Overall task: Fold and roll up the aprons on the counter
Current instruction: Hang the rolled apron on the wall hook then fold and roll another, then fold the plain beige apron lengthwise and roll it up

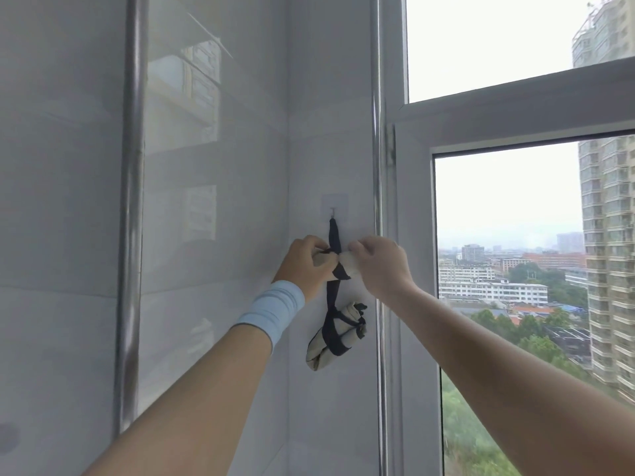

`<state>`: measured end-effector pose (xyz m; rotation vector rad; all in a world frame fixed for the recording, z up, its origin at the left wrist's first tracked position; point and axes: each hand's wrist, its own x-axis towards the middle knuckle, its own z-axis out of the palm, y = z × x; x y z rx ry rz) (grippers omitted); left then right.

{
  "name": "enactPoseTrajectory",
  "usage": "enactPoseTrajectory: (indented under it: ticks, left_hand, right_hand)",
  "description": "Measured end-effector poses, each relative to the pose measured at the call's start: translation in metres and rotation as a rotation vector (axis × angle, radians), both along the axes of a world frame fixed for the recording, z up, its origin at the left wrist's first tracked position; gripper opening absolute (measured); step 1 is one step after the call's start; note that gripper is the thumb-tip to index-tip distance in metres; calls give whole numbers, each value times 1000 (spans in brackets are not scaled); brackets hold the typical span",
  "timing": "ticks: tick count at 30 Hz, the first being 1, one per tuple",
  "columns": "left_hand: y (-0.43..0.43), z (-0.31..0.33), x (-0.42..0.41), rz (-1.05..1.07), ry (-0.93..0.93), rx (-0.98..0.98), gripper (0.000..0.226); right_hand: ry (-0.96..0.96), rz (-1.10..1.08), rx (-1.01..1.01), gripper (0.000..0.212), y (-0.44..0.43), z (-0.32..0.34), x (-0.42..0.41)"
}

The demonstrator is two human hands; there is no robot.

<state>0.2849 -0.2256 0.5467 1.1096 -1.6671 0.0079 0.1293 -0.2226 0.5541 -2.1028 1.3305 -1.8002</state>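
Note:
A clear adhesive hook (332, 210) is stuck to the white tiled wall. From it hangs a dark strap (334, 235). Just below the hook, my left hand (305, 264) and my right hand (381, 266) grip a rolled beige apron (350, 264) bound with dark straps, one hand at each end. A second rolled beige apron (335, 338), wrapped in dark straps, dangles lower on the wall from a strap. My left wrist wears a light blue band (271, 312).
A metal pipe (132, 201) runs down the wall at left, and another pipe (377, 132) runs beside the white window frame (412, 235). The window at right shows buildings and trees outside. The counter is out of view.

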Motion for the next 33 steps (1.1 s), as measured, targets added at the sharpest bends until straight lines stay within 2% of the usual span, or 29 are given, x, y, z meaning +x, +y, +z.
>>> enactPoseTrajectory:
  ticks: [2,4,6,10,15,18,20,22,24,29,33]
  left_hand:
    - [-1,-4,5,48,5,-69,16]
    - [-2,-8,9,89,10,-122,24]
    - [-4,-19,10,98,30,-101,28]
    - [-5,-41,8,114,81,1,32]
    - [3,-34,8,62,-44,79,34]
    - [7,-34,8,134,-76,89,47]
    - [15,-38,6,214,-51,-42,52]
    - [34,-46,-1,265,-12,-190,44]
    - [54,-57,-12,263,46,-234,35]
    - [84,-119,-46,109,52,-103,14]
    - [103,-197,-76,73,-4,139,12]
  right_hand:
    - [124,-44,-77,34,-3,-6,-1]
    - [232,-92,-127,34,-9,-9,-4]
    - [322,-139,-175,32,-15,-15,-7]
    - [368,-175,-275,27,-13,-33,-8]
    - [527,-210,-130,35,1,-26,-8]
    - [467,-173,-121,39,18,-28,-11]
    - [376,-159,-176,37,31,-32,-16]
    - [327,-158,-200,34,43,-40,-22]
    - [300,-141,-191,30,54,-51,-30]
    - [269,-39,-48,22,79,-116,-52]
    - [327,-4,150,22,94,-203,-76]
